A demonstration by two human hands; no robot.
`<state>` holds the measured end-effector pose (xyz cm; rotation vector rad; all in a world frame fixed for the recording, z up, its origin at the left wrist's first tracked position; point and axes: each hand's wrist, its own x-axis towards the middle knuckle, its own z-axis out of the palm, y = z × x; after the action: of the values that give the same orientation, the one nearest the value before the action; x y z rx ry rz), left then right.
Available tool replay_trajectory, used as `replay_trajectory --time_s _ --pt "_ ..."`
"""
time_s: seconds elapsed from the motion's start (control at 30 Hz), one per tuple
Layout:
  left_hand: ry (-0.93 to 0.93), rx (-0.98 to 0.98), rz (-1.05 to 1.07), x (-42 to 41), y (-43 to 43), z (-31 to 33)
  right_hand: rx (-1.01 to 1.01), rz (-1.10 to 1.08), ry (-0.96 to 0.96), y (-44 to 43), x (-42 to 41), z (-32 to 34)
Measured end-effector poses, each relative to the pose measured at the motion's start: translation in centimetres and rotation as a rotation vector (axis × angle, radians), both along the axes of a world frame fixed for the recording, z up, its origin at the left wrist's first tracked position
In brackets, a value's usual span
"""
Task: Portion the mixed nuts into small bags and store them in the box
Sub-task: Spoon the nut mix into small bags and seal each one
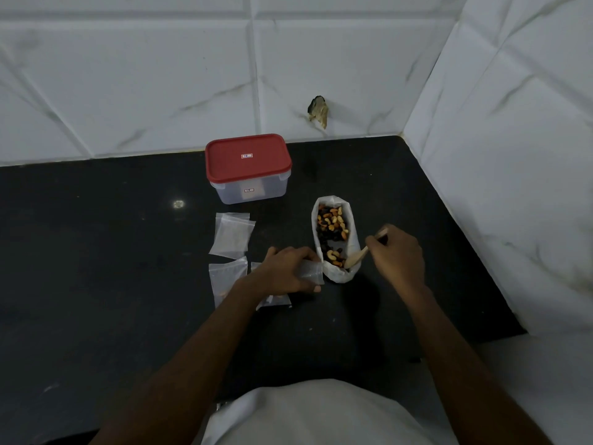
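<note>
Nearest: grips 1 small clear bag (pixel 311 272) w/ L hand (pixel 287 271), fingers curled round it, just left of open nut bag (pixel 337 274). Pinches wooden spoon (pixel 356 258) w/ R hand (pixel 396 255), tip in mixed nuts (pixel 332 223). Spare small bags (pixel 232 234) left, on black counter (pixel 128 252). Behind: box (pixel 250 194), red lid (pixel 224 162) on; lid sticker (pixel 246 155) & another on box side, text too small to read. Chipped tile (pixel 318 111) beyond.

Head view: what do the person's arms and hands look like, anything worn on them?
Both forearms are bare to the frame's edge: no sleeves, gloves, watch or rings visible on the left hand or right hand. A white cloth garment covers the torso below.
</note>
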<state>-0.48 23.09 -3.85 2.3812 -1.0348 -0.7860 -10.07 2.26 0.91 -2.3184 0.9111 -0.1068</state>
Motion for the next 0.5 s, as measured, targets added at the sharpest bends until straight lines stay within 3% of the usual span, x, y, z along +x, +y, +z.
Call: replay_trajectory --time_s 0.23,0.5 --pt "0.010 -0.014 0.002 -0.2 -0.2 0.0 0.181 -0.291 -0.145 1.0 -1.4 -2.1" --pt "0.058 -0.070 0.020 -0.4 -0.2 0.1 0.212 -0.336 -0.216 3.5 -1.1 -3.8"
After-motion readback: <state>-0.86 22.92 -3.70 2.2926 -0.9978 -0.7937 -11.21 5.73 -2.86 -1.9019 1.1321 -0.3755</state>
